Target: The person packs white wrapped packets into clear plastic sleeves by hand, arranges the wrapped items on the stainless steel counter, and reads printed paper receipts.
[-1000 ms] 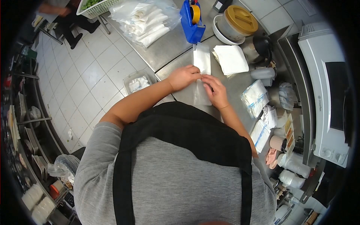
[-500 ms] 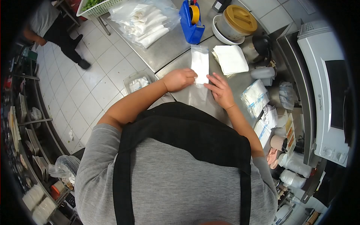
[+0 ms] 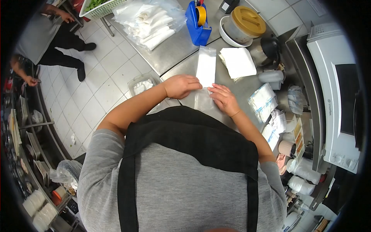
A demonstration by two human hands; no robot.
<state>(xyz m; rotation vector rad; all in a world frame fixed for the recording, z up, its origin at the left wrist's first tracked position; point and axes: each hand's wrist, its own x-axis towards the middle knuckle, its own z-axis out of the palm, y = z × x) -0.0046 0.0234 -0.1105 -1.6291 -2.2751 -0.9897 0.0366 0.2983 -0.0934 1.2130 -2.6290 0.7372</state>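
On the steel counter (image 3: 185,63) in front of the person, a narrow clear plastic sleeve (image 3: 204,101) lies flat, and what looks like a folded white napkin (image 3: 206,69) sits in its far part; the near part is just see-through film. Farther off to the left, a big clear bag (image 3: 178,18) is heaped with white rolled bundles (image 3: 152,27), and past it a perforated basket (image 3: 105,11) holds green leaves (image 3: 94,4). At the back, a tub with a mustard-coloured lid (image 3: 249,20) stands in a white bowl (image 3: 227,37); I can't make out what the tub contains. Lower down, beside the left forearm, a clear box (image 3: 130,86) has white packets (image 3: 143,85) in it.

Both hands are at the napkin's near end, a narrow gap between them. The left hand (image 3: 182,86) has its fingers bunched together, tips at the near left corner. The right hand (image 3: 225,99) is loosely curved, fingers close together, their tips touching the near right corner. Whether either one pinches the film or only presses it, I can't tell from here.
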